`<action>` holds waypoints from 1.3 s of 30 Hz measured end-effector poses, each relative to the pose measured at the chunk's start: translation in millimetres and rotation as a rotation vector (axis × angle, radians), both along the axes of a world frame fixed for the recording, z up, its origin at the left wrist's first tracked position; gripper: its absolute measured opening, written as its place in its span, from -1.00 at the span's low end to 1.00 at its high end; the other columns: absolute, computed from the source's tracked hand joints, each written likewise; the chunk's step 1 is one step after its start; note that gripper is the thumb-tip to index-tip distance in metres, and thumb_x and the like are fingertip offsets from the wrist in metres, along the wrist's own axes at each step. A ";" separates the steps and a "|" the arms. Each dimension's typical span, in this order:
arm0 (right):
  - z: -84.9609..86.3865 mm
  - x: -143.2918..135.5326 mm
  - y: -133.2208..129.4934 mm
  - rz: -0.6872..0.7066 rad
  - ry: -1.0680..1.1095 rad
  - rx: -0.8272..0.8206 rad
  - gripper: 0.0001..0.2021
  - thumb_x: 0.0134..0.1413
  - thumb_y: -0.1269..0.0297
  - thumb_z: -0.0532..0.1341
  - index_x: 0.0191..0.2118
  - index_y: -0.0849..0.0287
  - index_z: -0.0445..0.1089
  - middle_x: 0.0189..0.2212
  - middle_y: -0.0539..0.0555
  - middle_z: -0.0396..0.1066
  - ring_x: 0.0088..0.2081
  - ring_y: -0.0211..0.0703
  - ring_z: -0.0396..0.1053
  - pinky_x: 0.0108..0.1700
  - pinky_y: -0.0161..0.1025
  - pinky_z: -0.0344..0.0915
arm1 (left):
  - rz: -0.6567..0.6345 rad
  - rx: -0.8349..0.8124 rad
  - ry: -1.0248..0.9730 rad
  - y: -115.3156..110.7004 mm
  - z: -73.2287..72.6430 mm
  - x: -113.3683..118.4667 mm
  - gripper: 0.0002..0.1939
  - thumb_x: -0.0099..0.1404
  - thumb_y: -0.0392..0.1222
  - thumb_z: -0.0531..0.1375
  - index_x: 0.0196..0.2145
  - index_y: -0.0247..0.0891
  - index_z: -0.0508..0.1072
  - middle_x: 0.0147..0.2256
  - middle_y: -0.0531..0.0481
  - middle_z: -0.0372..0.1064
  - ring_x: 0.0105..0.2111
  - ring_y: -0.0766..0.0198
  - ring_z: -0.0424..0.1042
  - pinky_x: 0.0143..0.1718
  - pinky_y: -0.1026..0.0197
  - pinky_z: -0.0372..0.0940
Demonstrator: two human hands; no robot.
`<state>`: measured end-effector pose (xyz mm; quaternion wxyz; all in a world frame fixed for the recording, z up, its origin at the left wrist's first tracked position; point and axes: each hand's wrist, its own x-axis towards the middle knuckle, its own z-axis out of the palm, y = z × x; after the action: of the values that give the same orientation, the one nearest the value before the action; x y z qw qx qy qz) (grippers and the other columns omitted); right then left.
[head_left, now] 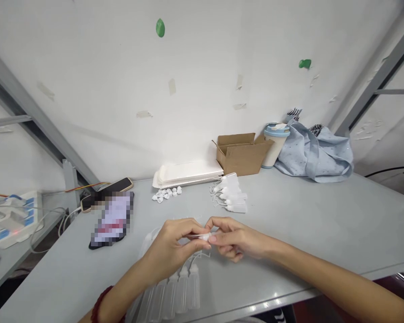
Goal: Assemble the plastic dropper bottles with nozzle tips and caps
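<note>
My left hand (177, 244) and my right hand (237, 237) meet above the table, their fingertips pinching a small white cap (205, 236) between them. Something thin and translucent runs from the cap into the left fingers, which partly hide it. Below and behind my left hand, several clear squeeze bottles (194, 289) with bent nozzle tubes lie side by side. Farther back lies a pile of similar bottles (232, 194), their thin tubes pointing left. Several loose white caps (166, 194) are scattered to the left of that pile.
Along the wall stand a flat white box (190, 172), an open cardboard box (244, 157), a lidded cup (274, 146) and a light blue cloth bag (316, 154). At left are a phone (121, 186), a blurred-out flat item (112, 220) and a power strip (22, 217) with cables.
</note>
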<state>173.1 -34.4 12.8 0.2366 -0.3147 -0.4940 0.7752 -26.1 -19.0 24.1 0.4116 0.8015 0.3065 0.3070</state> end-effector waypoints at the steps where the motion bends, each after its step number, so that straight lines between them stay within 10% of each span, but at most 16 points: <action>1: 0.5 -0.5 0.1 -0.011 0.002 -0.034 -0.71 0.03 0.11 0.28 -0.33 0.10 0.14 -0.73 -0.27 -0.11 -0.68 -0.45 -0.26 -0.66 -0.43 -0.26 | -0.024 0.113 0.001 0.5 -1.9 -1.0 -0.90 0.21 -0.24 0.23 -0.36 -0.31 0.53 -0.44 -0.06 0.46 -0.44 0.28 0.36 -0.38 0.27 0.24; 5: 1.2 -4.8 -1.0 -0.111 -0.015 -0.057 -0.73 0.01 0.15 0.28 -0.42 0.15 0.18 -0.74 -0.26 -0.15 -0.68 -0.46 -0.28 -0.67 -0.42 -0.31 | -0.059 0.274 -0.006 4.6 -6.2 -2.0 -0.88 0.24 -0.24 0.21 -0.31 -0.32 0.52 -0.43 -0.10 0.45 -0.43 0.26 0.36 -0.38 0.27 0.24; 13: -3.2 -7.7 -0.7 -0.181 -0.034 0.041 -0.71 -0.03 0.09 0.27 -0.46 0.15 0.19 -0.75 -0.25 -0.16 -0.69 -0.45 -0.24 -0.67 -0.42 -0.28 | 0.101 -0.110 0.115 2.4 2.8 2.3 -0.80 0.23 -0.09 0.21 -0.42 -0.28 0.51 -0.51 0.03 0.43 -0.52 0.33 0.32 -0.50 0.35 0.19; 20: -4.1 -8.2 0.1 -0.204 -0.015 0.003 -0.74 0.01 0.12 0.21 -0.50 0.15 0.18 -0.75 -0.26 -0.20 -0.70 -0.46 -0.29 -0.68 -0.43 -0.33 | -0.001 0.220 0.015 4.4 -5.7 1.3 -0.90 0.26 -0.24 0.18 -0.34 -0.30 0.48 -0.42 -0.04 0.43 -0.43 0.30 0.35 -0.38 0.29 0.21; 26: -0.5 -9.1 -0.6 -0.235 -0.072 0.046 -0.75 -0.04 0.14 0.21 -0.50 0.14 0.15 -0.75 -0.25 -0.15 -0.70 -0.46 -0.25 -0.67 -0.43 -0.30 | 0.060 0.035 0.137 1.8 -1.0 1.6 -0.87 0.26 -0.17 0.19 -0.35 -0.26 0.49 -0.44 0.01 0.44 -0.45 0.31 0.35 -0.45 0.34 0.20; 33: -6.7 -6.8 2.8 -0.226 -0.075 0.059 -0.73 0.03 0.11 0.11 -0.53 0.13 0.09 -0.76 -0.23 -0.18 -0.69 -0.43 -0.28 -0.67 -0.40 -0.31 | -0.027 0.313 0.062 1.0 -11.6 0.2 -0.90 0.31 -0.29 0.12 -0.30 -0.30 0.44 -0.39 -0.06 0.40 -0.40 0.29 0.33 -0.35 0.29 0.21; 39: -4.9 -7.7 2.0 -0.201 -0.091 0.097 -0.82 -0.05 0.21 0.16 -0.48 0.14 0.15 -0.70 -0.21 -0.16 -0.66 -0.43 -0.23 -0.66 -0.43 -0.30 | 0.039 0.040 0.197 2.3 0.5 1.8 -0.83 0.29 -0.16 0.15 -0.37 -0.27 0.50 -0.46 0.01 0.44 -0.47 0.32 0.35 -0.47 0.34 0.19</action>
<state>165.5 -32.3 7.9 0.3054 -0.3858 -0.5073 0.7075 -24.3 -16.7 24.6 0.3573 0.8299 0.3547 0.2405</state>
